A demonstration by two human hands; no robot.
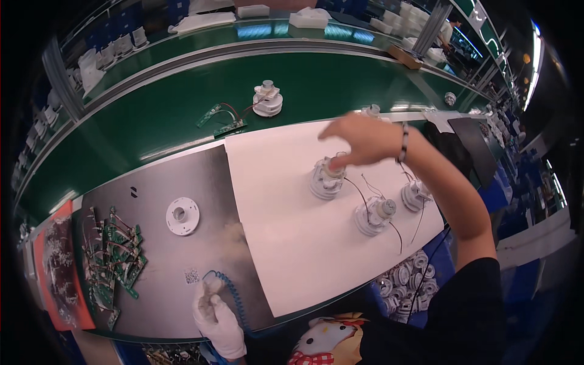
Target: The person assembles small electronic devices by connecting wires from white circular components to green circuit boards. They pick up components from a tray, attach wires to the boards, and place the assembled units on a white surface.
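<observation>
My right hand point(365, 141) is bare, a beaded bracelet point(403, 143) on its wrist. Its fingers are stretched and apart, slightly blurred, above a white round assembly point(327, 179) with a clear top. The thumb is close to that top; whether they touch I cannot tell. Two similar wired assemblies point(375, 216) point(416, 195) stand to the right on the white sheet point(286, 243). My left hand point(219, 319), in a white glove, is closed low over the grey mat point(164, 267); what it holds, if anything, is hidden. A blue coiled cord point(234, 298) curves beside it.
Green circuit boards point(115, 255) with wires lie heaped at the left, beside a red tray point(58, 267). A white ring point(182, 216) is on the mat. Another wired assembly point(267, 100) rests on the green conveyor point(170, 115). A blue bin point(447, 258) of white parts sits lower right.
</observation>
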